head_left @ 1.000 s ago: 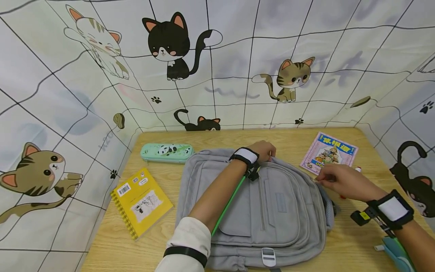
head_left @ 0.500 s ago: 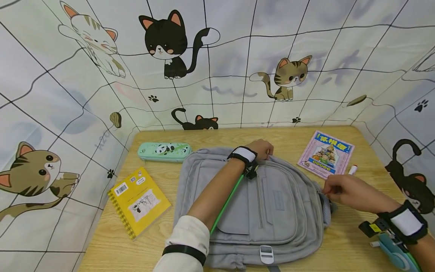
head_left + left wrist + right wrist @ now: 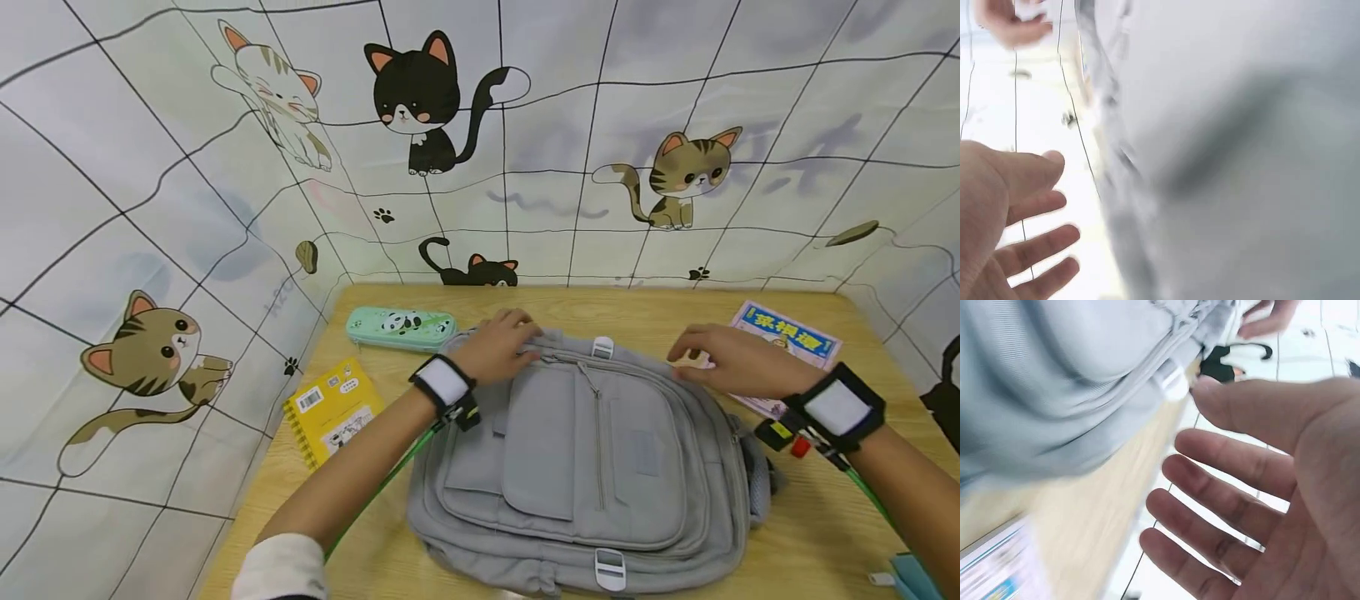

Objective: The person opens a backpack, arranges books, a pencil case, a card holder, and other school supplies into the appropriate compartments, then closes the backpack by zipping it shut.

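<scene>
A grey backpack [image 3: 592,450] lies on its back on the table, front pockets facing up. My left hand [image 3: 495,346] is over its upper left edge, fingers loosely spread; the left wrist view shows the thumb [image 3: 1029,172] and fingers apart with nothing between them. Just off the upper right edge hovers my right hand [image 3: 731,358]. In the right wrist view its fingers [image 3: 1222,494] are extended and hold nothing. A white strap buckle [image 3: 602,347] shows at the bag's top edge between the hands. Whether the left fingertips touch the fabric I cannot tell.
A green panda pencil case [image 3: 401,328] lies at the back left, with a yellow spiral notebook [image 3: 337,412] in front of it. A pink booklet [image 3: 821,342] is partly behind the right hand. A red object [image 3: 800,447] and a teal item [image 3: 911,575] lie to the right.
The left hand has moved left along the bag's upper edge and loosened. The right hand has left the bag's right side, moved up and leftward, and opened. The head view has turned left.
</scene>
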Action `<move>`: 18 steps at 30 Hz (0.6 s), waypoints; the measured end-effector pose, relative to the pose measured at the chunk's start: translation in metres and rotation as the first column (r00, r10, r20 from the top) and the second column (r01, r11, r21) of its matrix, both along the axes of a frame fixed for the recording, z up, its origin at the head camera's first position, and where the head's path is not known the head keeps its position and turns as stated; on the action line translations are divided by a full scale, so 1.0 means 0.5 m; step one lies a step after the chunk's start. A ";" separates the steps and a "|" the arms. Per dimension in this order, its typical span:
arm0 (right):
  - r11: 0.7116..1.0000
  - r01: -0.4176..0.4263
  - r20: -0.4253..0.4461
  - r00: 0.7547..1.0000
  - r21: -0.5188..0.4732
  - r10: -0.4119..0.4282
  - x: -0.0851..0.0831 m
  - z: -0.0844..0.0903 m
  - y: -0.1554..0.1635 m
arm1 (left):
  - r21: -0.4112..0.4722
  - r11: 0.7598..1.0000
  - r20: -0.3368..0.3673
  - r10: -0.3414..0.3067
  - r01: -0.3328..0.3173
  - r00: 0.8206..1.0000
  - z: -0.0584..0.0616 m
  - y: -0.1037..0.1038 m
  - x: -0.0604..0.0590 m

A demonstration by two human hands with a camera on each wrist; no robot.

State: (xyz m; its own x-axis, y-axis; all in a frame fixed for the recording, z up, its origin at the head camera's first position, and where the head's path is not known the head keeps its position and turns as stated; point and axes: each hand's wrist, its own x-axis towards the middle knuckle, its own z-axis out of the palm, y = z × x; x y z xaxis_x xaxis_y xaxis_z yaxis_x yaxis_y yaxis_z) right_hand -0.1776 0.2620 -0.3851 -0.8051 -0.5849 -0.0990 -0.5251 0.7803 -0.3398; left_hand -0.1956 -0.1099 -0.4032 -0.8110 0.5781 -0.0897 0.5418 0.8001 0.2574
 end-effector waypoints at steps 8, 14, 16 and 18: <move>0.988 -0.151 0.179 0.973 0.036 0.142 -0.126 -0.067 -0.103 | 0.166 0.969 -0.039 0.194 -0.185 0.980 -0.084 -0.184 0.130; 0.984 -0.176 0.259 0.951 0.004 0.169 -0.147 -0.114 -0.102 | 0.278 0.948 -0.025 0.165 -0.152 0.986 -0.100 -0.178 0.142; 0.983 -0.185 0.245 0.952 -0.011 0.182 -0.149 -0.116 -0.103 | 0.275 0.955 -0.070 0.136 -0.112 0.988 -0.091 -0.178 0.128; 0.982 -0.190 0.240 0.952 -0.015 0.188 -0.149 -0.113 -0.107 | 0.262 0.962 -0.089 0.107 -0.081 0.990 -0.079 -0.179 0.111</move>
